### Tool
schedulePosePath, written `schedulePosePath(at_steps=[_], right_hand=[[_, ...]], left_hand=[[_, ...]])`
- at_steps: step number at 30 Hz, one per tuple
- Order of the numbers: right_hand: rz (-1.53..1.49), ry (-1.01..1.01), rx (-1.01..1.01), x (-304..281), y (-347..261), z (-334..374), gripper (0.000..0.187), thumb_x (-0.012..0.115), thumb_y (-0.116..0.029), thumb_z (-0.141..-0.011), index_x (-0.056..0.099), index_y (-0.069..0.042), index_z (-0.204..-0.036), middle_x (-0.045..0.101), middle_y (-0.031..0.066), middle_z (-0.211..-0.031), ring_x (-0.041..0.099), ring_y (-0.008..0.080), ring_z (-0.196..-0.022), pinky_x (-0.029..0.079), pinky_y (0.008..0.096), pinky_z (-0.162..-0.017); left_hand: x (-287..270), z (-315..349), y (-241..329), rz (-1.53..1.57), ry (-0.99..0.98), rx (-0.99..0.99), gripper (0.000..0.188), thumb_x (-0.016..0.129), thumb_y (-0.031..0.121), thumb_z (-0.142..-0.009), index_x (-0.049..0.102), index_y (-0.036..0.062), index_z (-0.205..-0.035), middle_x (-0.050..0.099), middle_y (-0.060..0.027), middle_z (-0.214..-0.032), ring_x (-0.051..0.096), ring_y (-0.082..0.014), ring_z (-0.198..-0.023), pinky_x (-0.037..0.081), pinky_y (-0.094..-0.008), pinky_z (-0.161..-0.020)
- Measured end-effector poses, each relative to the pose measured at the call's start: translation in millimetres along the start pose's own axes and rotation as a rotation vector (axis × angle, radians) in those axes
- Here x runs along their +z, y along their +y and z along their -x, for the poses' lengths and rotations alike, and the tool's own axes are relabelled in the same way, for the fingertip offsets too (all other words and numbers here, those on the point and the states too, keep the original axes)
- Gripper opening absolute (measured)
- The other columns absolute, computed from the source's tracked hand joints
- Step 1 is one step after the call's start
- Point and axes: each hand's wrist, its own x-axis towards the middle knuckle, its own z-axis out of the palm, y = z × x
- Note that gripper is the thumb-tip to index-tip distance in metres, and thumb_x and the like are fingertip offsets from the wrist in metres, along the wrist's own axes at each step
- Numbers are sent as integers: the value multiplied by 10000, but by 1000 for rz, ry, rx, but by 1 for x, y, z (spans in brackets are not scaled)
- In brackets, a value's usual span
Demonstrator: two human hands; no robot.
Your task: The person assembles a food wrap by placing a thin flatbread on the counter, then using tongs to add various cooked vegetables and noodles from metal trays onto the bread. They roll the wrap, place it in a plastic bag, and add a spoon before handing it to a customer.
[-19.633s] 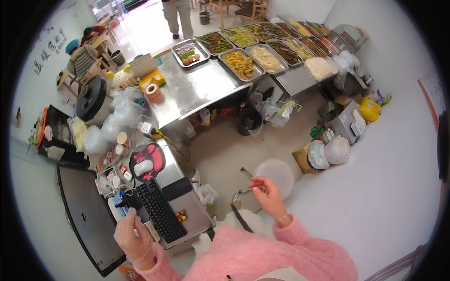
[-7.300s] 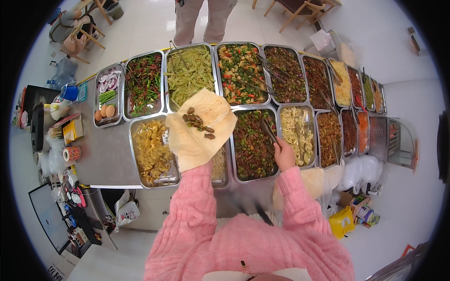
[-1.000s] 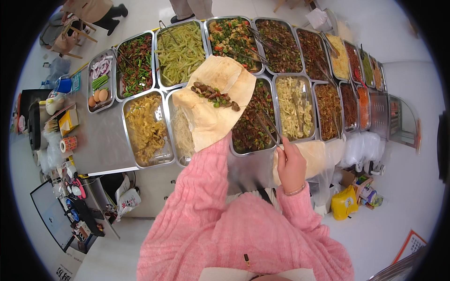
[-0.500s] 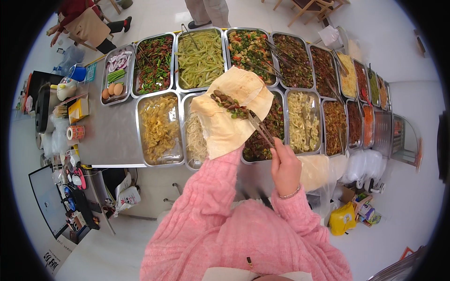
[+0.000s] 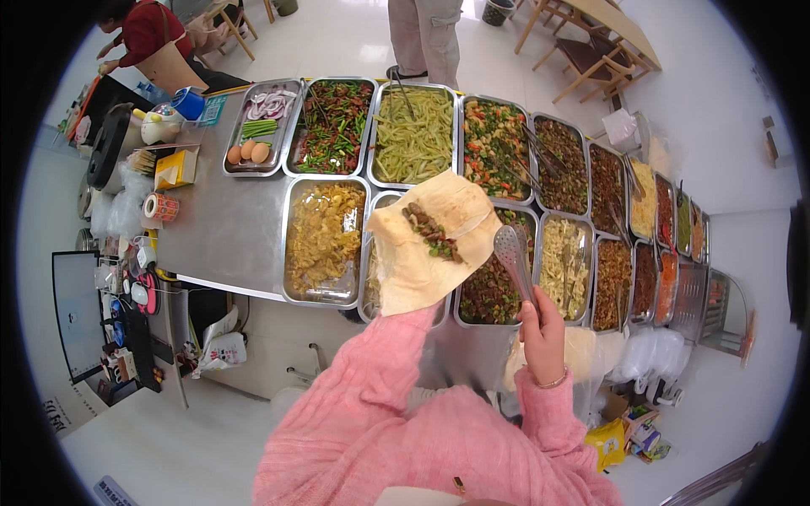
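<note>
A large pale flatbread (image 5: 477, 211) rests on my left hand, which is hidden beneath it; only the pink sleeve (image 5: 371, 363) shows. Across the bread's middle lies a strip of dark meat with green pepper pieces (image 5: 430, 229). My right hand (image 5: 546, 341) grips metal tongs (image 5: 511, 253) with a perforated end pointing up, just right of the bread and apart from it. Whether the tongs hold any food I cannot tell. Below them sits a tray of dark meat and green pepper (image 5: 489, 295), partly covered by the bread.
Two rows of food trays run along the steel counter (image 5: 228, 228). Eggs (image 5: 247, 151) sit in the far-left tray. More flatbreads (image 5: 527, 358) lie at the near edge. Across the counter stands a person in beige trousers (image 5: 426, 38); another in red (image 5: 148, 34) is at far left.
The tongs have lifted off the filling and swung right, away from the bread. The filling stays on the bread. The whole view has shifted, with the counter now further right and lower.
</note>
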Motion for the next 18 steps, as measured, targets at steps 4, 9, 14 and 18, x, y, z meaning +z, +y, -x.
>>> schedulePosePath(at_steps=[4,9,14,18], right_hand=[[183,-60,-18,7,-3,-36,430,623,-125,-1019,529,100,-1373,675,120,-984,616,173,-795,526,322,-730],[711,-128,-378,68,5,-160,261,649,-141,-977,584,33,-1160,635,212,-1031,642,433,-907,527,485,-761],[1167,-102,-575,142,37,-258,164,566,-40,-939,575,-10,-1100,635,185,-1062,723,371,-852,601,442,-699],[1159,-185,-627,164,46,-306,168,535,-88,-949,616,-67,-1095,656,195,-1080,719,411,-874,590,511,-708]], left_hand=[[-19,20,47,7,40,74,717,553,612,-953,574,12,-1345,661,-151,-1250,648,-335,-1126,543,-543,-959],[-37,45,95,53,137,191,726,545,624,-961,574,11,-1347,662,-150,-1254,648,-334,-1129,543,-545,-961],[-74,55,118,224,209,285,734,538,636,-968,574,10,-1349,662,-150,-1259,649,-333,-1132,544,-547,-963],[-101,54,148,-161,146,349,804,596,680,-910,570,10,-1353,667,-126,-1264,648,-289,-1156,536,-525,-988]])
